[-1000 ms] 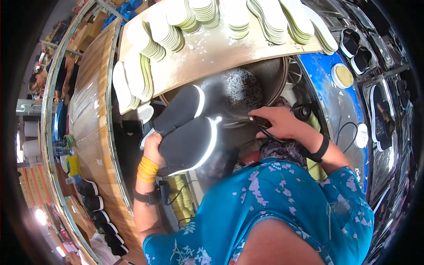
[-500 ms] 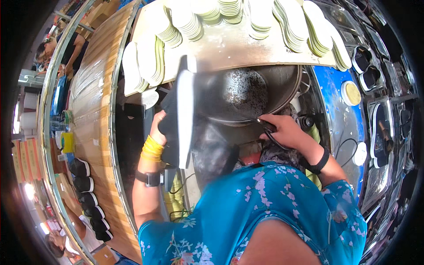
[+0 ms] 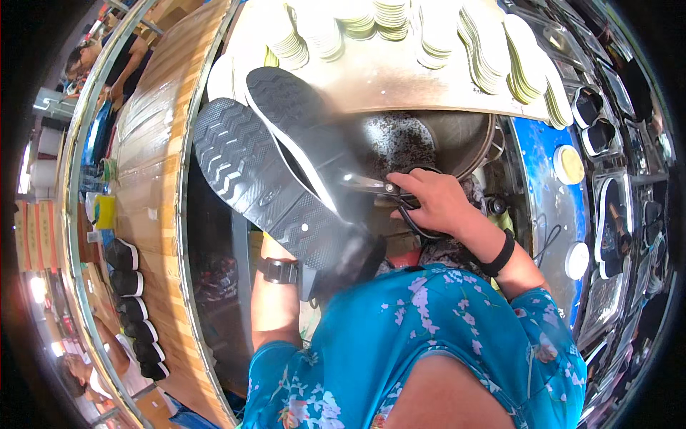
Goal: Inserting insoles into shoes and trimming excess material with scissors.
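A pair of black shoes [image 3: 246, 168] with white sidewalls is tilted up at the left, its zigzag-treaded soles facing me. My left hand holds the pair from behind; its fingers are hidden, and only my left forearm [image 3: 275, 307] with a watch shows below the soles. In my right hand [image 3: 432, 204] is a pair of black-handled scissors [image 3: 368, 183], closed round by my fingers. The scissors' blades point left and lie close to the white edge of the farther shoe. The lower end of the shoes is blurred.
A board [image 3: 407, 89] bearing several stacks of pale insoles [image 3: 529, 64] lies across a round metal tub [image 3: 480, 154]. At the left is a wooden bench [image 3: 153, 207], with several black shoes [image 3: 128, 282] beside it. A blue table [image 3: 543, 171] and shoe racks stand right. Other people work at far left.
The shoes have turned from edge-on to showing their soles. My right hand has risen slightly left, bringing the scissors' blades to the shoe. My left forearm has shifted right.
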Demonstrator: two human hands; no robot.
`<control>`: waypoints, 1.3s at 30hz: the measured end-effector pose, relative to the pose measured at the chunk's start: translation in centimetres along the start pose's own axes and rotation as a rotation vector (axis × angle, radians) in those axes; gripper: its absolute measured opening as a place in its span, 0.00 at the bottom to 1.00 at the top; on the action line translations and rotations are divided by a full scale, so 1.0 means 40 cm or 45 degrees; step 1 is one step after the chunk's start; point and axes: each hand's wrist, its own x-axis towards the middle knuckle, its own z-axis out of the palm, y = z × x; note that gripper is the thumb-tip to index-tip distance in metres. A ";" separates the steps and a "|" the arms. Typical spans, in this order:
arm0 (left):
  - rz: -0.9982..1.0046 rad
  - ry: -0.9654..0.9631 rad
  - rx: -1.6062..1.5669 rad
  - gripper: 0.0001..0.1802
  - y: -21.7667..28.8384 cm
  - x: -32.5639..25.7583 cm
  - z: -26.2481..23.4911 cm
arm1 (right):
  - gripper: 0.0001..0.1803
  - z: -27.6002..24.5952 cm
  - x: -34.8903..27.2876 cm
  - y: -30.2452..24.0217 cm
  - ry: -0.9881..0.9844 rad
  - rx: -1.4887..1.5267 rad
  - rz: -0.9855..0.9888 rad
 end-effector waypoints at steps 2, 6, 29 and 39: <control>0.033 -0.005 0.002 0.16 -0.002 0.016 0.015 | 0.27 0.021 -0.006 0.002 -0.016 0.040 -0.005; 0.069 -0.063 0.009 0.16 -0.008 0.048 0.039 | 0.27 0.076 -0.050 0.044 0.034 0.094 0.050; 0.873 0.365 0.691 0.09 0.154 -0.142 -0.106 | 0.28 0.108 0.105 -0.095 -0.324 0.931 0.225; -0.063 2.037 2.612 0.14 0.514 -0.832 -0.641 | 0.28 0.238 0.270 -0.319 -0.608 0.535 -0.160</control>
